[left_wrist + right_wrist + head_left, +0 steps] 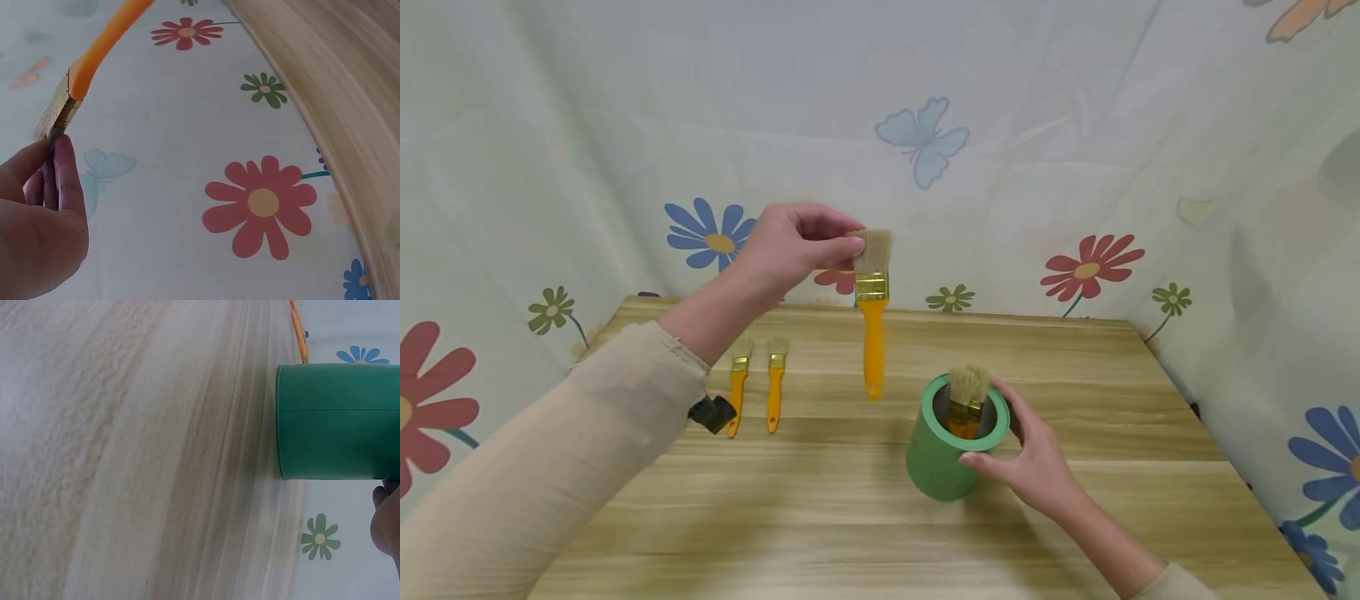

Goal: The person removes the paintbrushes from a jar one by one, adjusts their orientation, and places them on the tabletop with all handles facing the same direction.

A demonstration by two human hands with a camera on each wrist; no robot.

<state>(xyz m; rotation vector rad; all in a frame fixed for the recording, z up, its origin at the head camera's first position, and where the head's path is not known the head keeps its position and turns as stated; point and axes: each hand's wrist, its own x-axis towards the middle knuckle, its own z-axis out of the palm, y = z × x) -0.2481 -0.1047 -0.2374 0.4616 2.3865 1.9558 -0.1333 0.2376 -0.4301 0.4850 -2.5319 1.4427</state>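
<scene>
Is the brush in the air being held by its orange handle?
No, the left hand pinches the raised brush by its bristles, and the orange handle hangs down free.

A small set-up corner is shown, made for filming hand work, not a real kitchen or shop. A light wooden table (850,517) is placed in it. A thin pale cloth (1037,125) is hung behind the table and along both sides, so the room itself is hidden. The cloth is printed with big red and blue flowers (1090,268) and a blue butterfly (922,140), like a sheet from a home. Only a few things are laid out on the table: a green cup (943,462) and some paintbrushes (756,383) with orange handles.
</scene>
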